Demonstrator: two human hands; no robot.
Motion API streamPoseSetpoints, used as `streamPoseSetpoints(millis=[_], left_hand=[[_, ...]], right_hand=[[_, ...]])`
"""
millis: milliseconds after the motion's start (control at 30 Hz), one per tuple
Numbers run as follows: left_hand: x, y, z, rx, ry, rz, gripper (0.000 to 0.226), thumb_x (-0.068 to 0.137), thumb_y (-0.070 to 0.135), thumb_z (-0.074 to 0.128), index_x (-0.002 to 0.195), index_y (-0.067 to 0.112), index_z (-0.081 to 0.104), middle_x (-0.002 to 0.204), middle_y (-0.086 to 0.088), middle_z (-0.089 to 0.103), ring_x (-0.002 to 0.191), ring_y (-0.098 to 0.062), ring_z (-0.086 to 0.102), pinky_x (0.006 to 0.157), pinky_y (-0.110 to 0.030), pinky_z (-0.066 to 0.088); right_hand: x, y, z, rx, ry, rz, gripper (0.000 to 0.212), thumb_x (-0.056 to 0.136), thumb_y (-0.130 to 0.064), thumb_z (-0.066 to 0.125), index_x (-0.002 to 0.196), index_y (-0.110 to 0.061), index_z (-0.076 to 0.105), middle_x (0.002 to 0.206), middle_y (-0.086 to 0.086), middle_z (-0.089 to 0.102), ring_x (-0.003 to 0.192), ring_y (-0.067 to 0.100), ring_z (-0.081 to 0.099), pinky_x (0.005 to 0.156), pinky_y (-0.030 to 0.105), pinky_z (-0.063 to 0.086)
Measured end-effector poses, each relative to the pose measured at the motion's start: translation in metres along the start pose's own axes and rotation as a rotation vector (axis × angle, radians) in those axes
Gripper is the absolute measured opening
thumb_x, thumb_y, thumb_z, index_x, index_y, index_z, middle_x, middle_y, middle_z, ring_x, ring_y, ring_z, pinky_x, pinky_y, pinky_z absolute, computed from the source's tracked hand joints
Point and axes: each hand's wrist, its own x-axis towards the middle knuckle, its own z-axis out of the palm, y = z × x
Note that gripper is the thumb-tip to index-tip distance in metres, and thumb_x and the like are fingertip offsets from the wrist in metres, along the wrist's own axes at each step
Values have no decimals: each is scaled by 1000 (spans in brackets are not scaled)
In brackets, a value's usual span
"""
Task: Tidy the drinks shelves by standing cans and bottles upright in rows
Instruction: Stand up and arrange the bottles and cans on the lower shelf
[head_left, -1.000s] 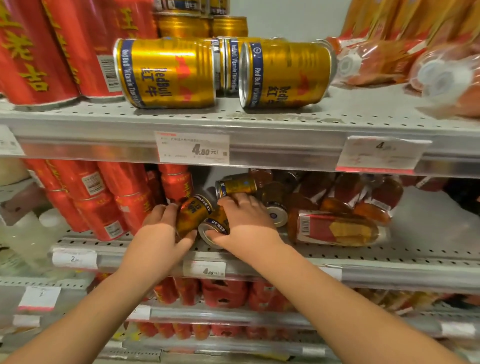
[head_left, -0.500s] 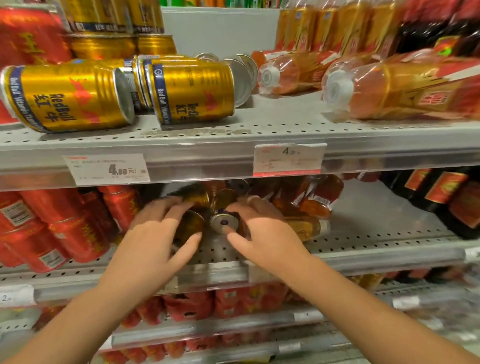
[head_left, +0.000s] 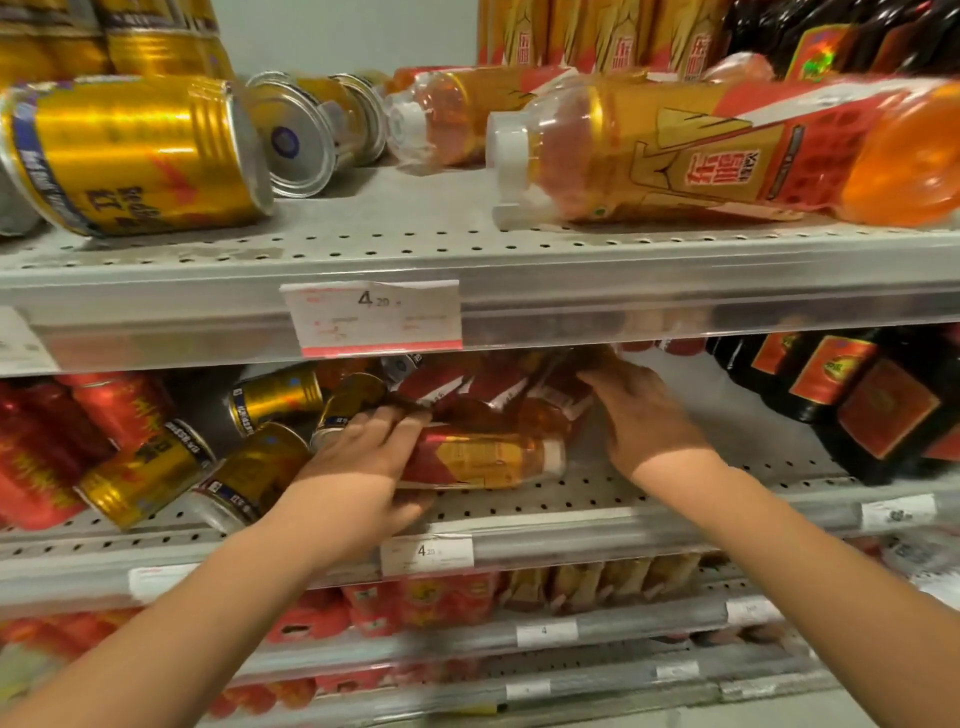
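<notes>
On the middle shelf (head_left: 587, 535) an orange drink bottle (head_left: 488, 457) lies on its side, cap to the right. My left hand (head_left: 363, 462) grips its base end, thumb underneath and fingers on top. Behind it more orange bottles (head_left: 493, 387) lie in a heap. My right hand (head_left: 644, 421) rests with fingers spread on the right side of that heap; no grip shows. Left of my left hand several gold cans (head_left: 150, 473) lie toppled. On the upper shelf a gold can (head_left: 130, 156) and a large orange bottle (head_left: 727, 156) also lie on their sides.
Red cans (head_left: 52, 441) fill the middle shelf's left end and dark bottles (head_left: 857, 400) stand at its right. Price tags (head_left: 371, 317) hang on the shelf rails. The upper shelf's edge sits just above my hands. Lower shelves hold red and orange packs (head_left: 415, 603).
Both hands have left the gold cans and moved right to the orange bottles. My left hand has taken hold of the front bottle. The view has shifted right and closer.
</notes>
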Motion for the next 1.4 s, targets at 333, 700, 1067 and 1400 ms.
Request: streamPoseSetpoints(millis=[333,700,1067,1400], left_hand=[[2,17,3,2,25,-123,86,86,61,63,156,37,19,155,6,31,140,-20,34,113,-39,38],[-20,35,-3,5,109,-66,86,80,81,43,149,30,41,141,6,52,130,-15,47,107,-33,41],[70,160,9,-438,84,-267,80,68,94,42,122,37,59,109,11,69,92,-18,64,84,-33,53],[123,225,25,-544,66,-388,70,77,85,49,115,27,55,111,2,69,105,-26,65,89,-38,52]], right_hand=[[52,24,-6,-340,-49,-397,97,84,-18,71,157,-36,9,166,-2,8,152,29,11,117,52,29],[29,61,-36,-197,-107,-306,88,74,-68,65,148,-36,29,150,1,42,131,26,46,107,41,43],[-6,107,-53,-200,-49,202,78,82,-76,50,135,-19,43,129,10,55,114,32,58,86,37,51],[5,136,-40,-249,-42,293,73,93,-70,37,138,-12,36,120,16,59,105,36,62,79,37,51]])
